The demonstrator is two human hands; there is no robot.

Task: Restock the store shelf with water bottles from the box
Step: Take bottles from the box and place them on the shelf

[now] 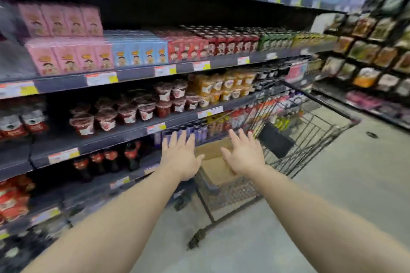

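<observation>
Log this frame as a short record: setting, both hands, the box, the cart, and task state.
setting: store aisle, stocked shelves on the left
left hand: open, fingers spread, empty
right hand: open, fingers spread, empty
box: cardboard, in the cart, between and beyond the hands
cart: wire, parked beside the shelves
task state: no bottle held; hands reaching toward the box

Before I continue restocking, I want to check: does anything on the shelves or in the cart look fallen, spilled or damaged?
Nothing stands out. The pink cartons and red cups stand upright in rows, and the cardboard box sits in the cart. Both hands, left hand and right hand, are open and empty. Motion blur hides fine detail.
</observation>
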